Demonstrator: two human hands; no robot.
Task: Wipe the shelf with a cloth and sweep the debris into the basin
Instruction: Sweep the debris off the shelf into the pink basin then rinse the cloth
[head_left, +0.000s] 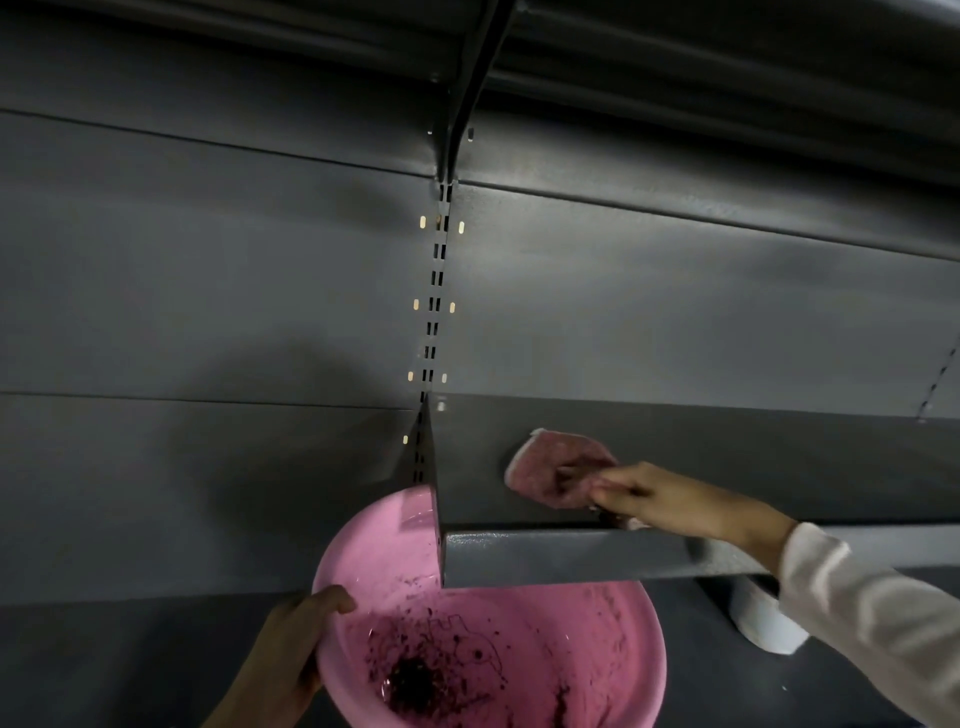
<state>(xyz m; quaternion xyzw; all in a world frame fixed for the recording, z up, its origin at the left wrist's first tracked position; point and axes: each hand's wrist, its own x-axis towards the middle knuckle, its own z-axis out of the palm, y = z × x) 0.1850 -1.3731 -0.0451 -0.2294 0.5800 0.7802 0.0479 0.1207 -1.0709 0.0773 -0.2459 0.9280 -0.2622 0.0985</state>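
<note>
The right hand (631, 491), in a white sleeve (872, 613), presses a crumpled pinkish-brown cloth (558, 467) flat on the grey metal shelf (519, 556), its fingers curled into the fabric near the front lip. Left of and below that grip, the round pink plastic basin (613, 649) sits tucked under the shelf's open left end, directly below the edge. The left hand (298, 644) grips the basin's near-left rim, thumb hooked over the edge and fingers underneath. Dark crumbs and stringy debris (421, 675) lie in the basin's bottom, just right of that thumb. A white container (763, 618) stands below the shelf, under the right forearm.
</note>
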